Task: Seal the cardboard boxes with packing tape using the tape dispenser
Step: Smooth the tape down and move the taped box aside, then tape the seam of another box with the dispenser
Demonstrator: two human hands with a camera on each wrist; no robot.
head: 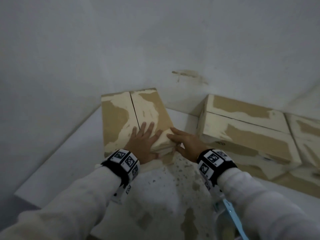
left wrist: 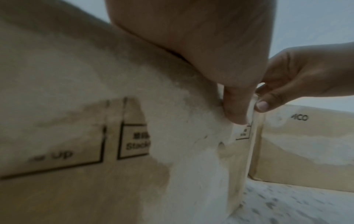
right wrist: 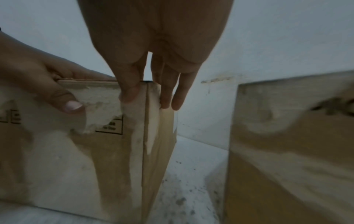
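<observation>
Two hands work at the near right corner of a cardboard box (head: 131, 116) standing on a white bench (head: 57, 163) against a wall; the box top shows two flaps meeting at a dark seam, with pale patches of torn paper. The left hand (head: 143, 142) lies flat on top, fingers straight, thumb curled over the front edge; the right hand (head: 186, 142) clasps the corner, fingers along the side, thumb on the front. A second cardboard box (head: 245, 134) sits close by on the right.
</observation>
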